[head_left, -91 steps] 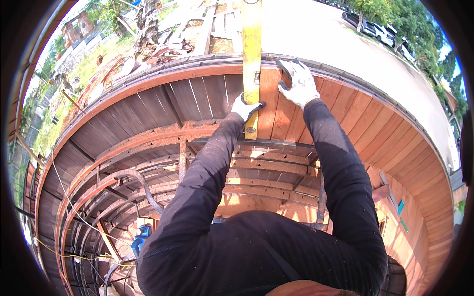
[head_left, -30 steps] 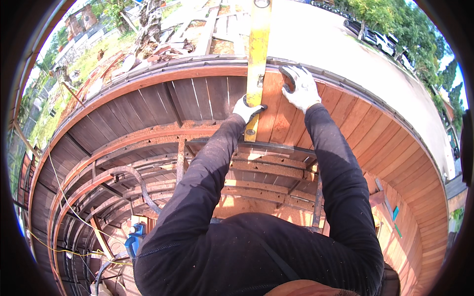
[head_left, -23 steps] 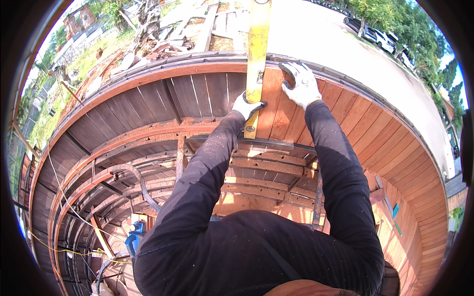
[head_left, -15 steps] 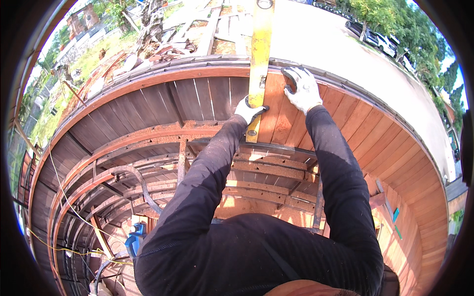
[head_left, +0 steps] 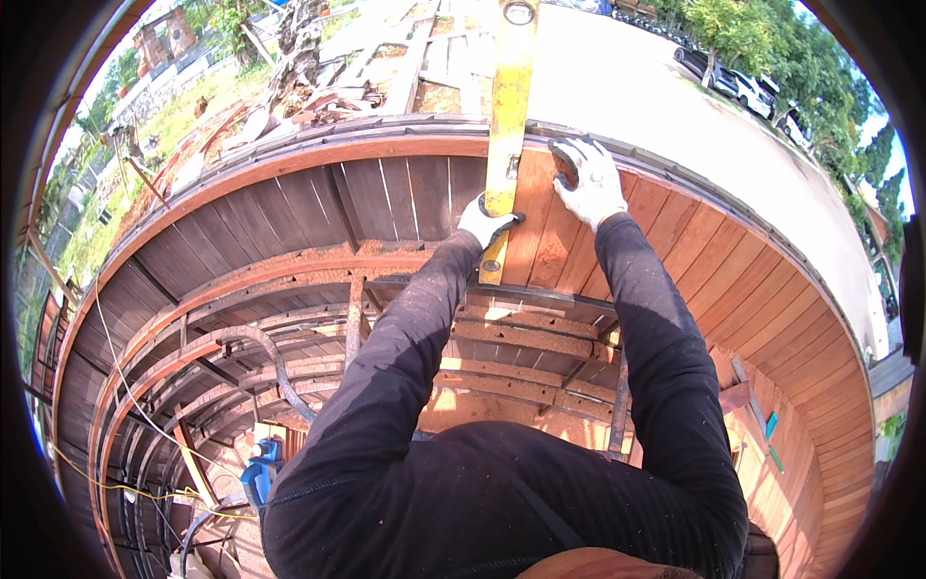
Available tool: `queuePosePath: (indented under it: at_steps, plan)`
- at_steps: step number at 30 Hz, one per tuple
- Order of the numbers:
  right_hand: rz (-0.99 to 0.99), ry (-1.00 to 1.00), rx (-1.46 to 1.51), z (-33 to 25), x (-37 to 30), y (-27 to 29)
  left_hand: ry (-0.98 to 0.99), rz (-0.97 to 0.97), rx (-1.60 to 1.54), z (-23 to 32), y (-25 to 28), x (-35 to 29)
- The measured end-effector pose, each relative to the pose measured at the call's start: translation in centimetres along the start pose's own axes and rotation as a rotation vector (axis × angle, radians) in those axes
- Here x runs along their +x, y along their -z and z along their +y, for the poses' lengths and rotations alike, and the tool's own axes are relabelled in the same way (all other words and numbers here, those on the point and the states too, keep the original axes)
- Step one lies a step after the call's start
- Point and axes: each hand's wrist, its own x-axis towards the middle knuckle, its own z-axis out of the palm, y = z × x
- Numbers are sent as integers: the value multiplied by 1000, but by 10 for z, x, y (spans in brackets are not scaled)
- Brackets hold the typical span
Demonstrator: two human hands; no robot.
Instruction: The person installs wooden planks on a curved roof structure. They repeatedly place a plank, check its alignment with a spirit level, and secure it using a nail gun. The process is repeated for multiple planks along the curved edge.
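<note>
A long yellow spirit level [head_left: 508, 101] stands lengthwise against the inner face of the curved wooden wall, its far end reaching past the top edge. My left hand [head_left: 487, 222], in a white and dark glove, grips it near its lower end, thumb across its face. Just right of the level, my gloved right hand [head_left: 589, 180] rests at the wall's top edge with its fingers curved over the reddish boards [head_left: 555, 232]. Its thumb stands apart from the fingers, and I see nothing held in it. Left of the level, the wall shows dark boards [head_left: 270, 214] with light gaps.
Curved wooden ribs [head_left: 289, 261] and a bent pipe [head_left: 280, 372] run below the wall on the left. A blue power tool [head_left: 260, 468] lies low at left, near a yellow cable [head_left: 174, 495]. Outside are a pale road [head_left: 666, 96] and parked cars [head_left: 748, 89].
Both hands and the level keep nearly the same places on the wall. The whole view has shifted very slightly.
</note>
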Motion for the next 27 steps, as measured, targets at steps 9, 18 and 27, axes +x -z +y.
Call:
queuePosePath:
  at_steps: [9, 18, 27]
  plan:
    - [14, -40, 54, -8, 1, 6, -4, 12, 15, -6, 2, 2]
    - [69, -19, 35, -5, -3, 6, 6, 32, 22, -6, -4, 1]
    - [26, -15, -12, -1, -1, -5, 81, 43, 18, -14, 3, 7]
